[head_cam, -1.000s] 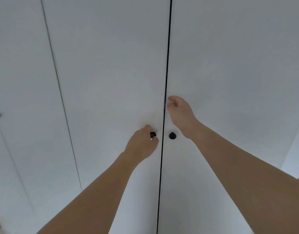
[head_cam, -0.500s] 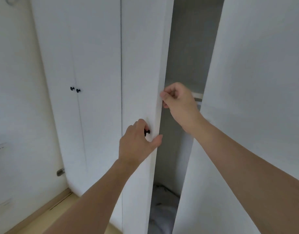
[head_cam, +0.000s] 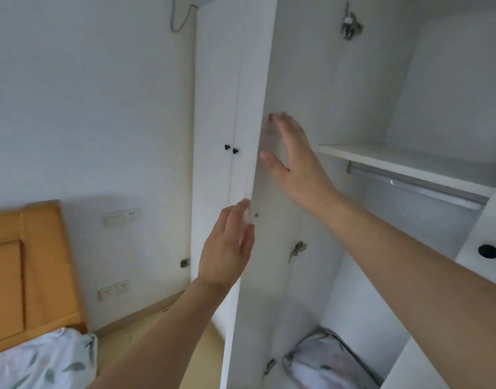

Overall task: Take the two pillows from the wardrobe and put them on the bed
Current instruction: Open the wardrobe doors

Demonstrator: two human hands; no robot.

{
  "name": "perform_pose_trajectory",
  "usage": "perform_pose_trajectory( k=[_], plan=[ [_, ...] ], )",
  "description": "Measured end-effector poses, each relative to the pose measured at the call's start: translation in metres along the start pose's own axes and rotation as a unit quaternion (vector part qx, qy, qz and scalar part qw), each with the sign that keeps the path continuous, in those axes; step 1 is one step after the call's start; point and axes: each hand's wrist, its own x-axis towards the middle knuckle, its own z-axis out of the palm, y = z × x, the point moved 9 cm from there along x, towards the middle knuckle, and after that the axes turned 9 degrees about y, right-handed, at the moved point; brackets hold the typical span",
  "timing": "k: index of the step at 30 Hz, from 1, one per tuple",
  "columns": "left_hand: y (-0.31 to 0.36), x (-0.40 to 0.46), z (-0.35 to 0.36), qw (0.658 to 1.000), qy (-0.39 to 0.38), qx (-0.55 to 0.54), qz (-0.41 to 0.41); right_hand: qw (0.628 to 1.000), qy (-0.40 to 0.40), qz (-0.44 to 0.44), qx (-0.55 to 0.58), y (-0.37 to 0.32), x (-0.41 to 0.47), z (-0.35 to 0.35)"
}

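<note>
The white wardrobe stands open in front of me. Its left door (head_cam: pixel 258 276) is swung wide, edge-on to me. My right hand (head_cam: pixel 291 161) lies flat with straight fingers on that door's inner face. My left hand (head_cam: pixel 227 245) is open with its fingers at the door's outer edge, holding nothing. A pale leaf-print pillow (head_cam: pixel 325 360) lies at the bottom of the wardrobe. A second pillow is not visible. The bed (head_cam: pixel 36 360), with leaf-print bedding, is at the lower left.
The right door (head_cam: pixel 488 251) with a black knob is open at the right edge. Inside are a shelf (head_cam: pixel 409 164) and a hanging rail (head_cam: pixel 415 186). A wooden headboard (head_cam: pixel 25 268) and wall sockets (head_cam: pixel 113 289) are at the left. Another closed door pair (head_cam: pixel 216 164) is left.
The two doors went from closed to wide open. My left hand let go of the black knob and both hands opened flat against the left door. The view turned left, revealing bed and pillow.
</note>
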Motion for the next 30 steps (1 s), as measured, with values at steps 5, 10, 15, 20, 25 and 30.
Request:
perform_pose_trajectory(
  k=[5, 10, 15, 20, 25, 30],
  plan=[
    [-0.070, 0.026, -0.016, 0.997, 0.028, 0.014, -0.064, 0.993, -0.059, -0.061, -0.086, 0.005, 0.022, 0.076],
    [-0.125, 0.050, -0.018, 0.993, 0.047, 0.026, -0.104, 0.977, -0.087, -0.092, -0.169, 0.024, 0.036, 0.132],
    [-0.133, 0.055, -0.016, 0.993, 0.075, 0.033, -0.090, 0.972, -0.099, -0.103, -0.186, 0.035, 0.039, 0.149],
    [-0.086, 0.057, -0.012, 0.987, 0.134, 0.085, -0.028, 0.962, -0.079, -0.088, -0.247, 0.054, 0.037, 0.090],
    [0.002, 0.058, 0.049, 0.995, 0.071, 0.028, 0.060, 0.922, -0.012, -0.033, -0.386, 0.086, 0.029, -0.034],
    [0.084, 0.035, 0.132, 0.996, -0.043, -0.056, 0.062, 0.844, 0.020, 0.020, -0.536, 0.117, -0.004, -0.151]
  ],
)
